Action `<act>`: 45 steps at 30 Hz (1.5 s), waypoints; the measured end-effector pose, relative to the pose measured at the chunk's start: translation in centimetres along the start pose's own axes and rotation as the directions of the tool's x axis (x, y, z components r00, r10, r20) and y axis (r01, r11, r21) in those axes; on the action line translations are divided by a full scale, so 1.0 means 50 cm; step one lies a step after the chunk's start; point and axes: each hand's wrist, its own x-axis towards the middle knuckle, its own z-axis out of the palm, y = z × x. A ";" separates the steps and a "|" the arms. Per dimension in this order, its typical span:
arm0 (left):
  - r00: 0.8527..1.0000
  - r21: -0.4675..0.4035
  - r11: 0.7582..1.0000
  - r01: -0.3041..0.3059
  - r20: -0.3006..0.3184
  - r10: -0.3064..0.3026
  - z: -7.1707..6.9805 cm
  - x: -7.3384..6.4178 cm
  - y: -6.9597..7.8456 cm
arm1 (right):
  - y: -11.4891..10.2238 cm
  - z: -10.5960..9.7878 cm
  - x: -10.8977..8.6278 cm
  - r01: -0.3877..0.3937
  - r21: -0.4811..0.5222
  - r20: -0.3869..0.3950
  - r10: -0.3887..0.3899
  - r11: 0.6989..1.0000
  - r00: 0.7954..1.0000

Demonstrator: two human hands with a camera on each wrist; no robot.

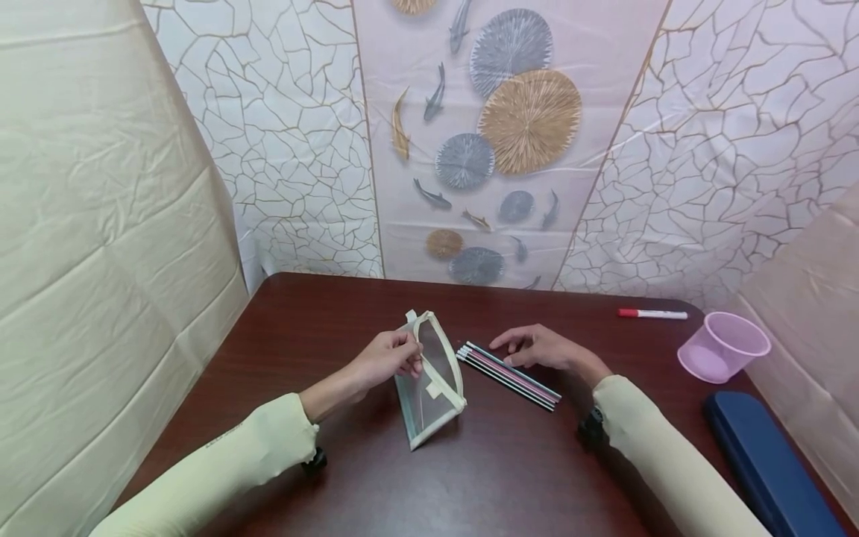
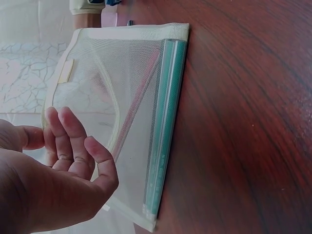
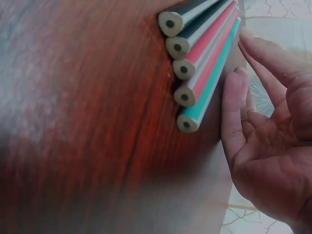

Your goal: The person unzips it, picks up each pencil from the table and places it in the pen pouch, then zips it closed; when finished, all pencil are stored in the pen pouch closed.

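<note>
My left hand pinches the cream rim of a see-through mesh zip pouch, which stands on its edge with its mouth gaping to the right. Through the mesh in the left wrist view, green pencils lie along the pouch's bottom. On the table right of the pouch, several unsharpened pencils in black, pink and green lie side by side. Just beyond them hovers my right hand, its fingers loosely bent with nothing held. The right wrist view has the green pencil nearest that hand's fingers.
A red-and-white marker lies at the back right of the brown table. Nearer, a pink plastic cup stands by the right edge, with a long dark blue case in front of it. Patterned cloth hangs behind the table.
</note>
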 end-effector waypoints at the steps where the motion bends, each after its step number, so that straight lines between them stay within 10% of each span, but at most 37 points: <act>1: 1.000 -0.002 1.000 0.003 -0.001 -0.003 0.000 0.000 -0.001 | -0.001 0.002 0.001 0.006 -0.009 0.001 -0.006 1.000 1.000; 14: 1.000 -0.004 1.000 0.004 0.000 -0.004 -0.006 -0.002 0.001 | -0.024 0.016 0.019 0.031 -0.153 -0.063 -0.041 0.988 0.997; 23: 1.000 -0.005 1.000 -0.009 0.008 0.009 -0.007 -0.002 0.003 | -0.062 0.025 0.015 -0.151 -0.227 -0.115 0.127 0.962 0.985; 33: 1.000 -0.010 1.000 -0.003 0.014 0.003 -0.003 -0.001 0.009 | -0.064 0.019 0.025 -0.143 -0.314 -0.091 0.121 0.939 0.989; 41: 1.000 -0.010 1.000 0.007 0.018 -0.007 0.001 -0.005 0.009 | -0.127 0.034 0.027 -0.082 -0.439 -0.256 -0.037 0.895 0.966; 45: 1.000 -0.014 1.000 0.000 0.021 0.000 0.003 -0.006 0.009 | -0.177 0.052 0.025 -0.024 -0.346 -0.359 -0.109 0.938 0.927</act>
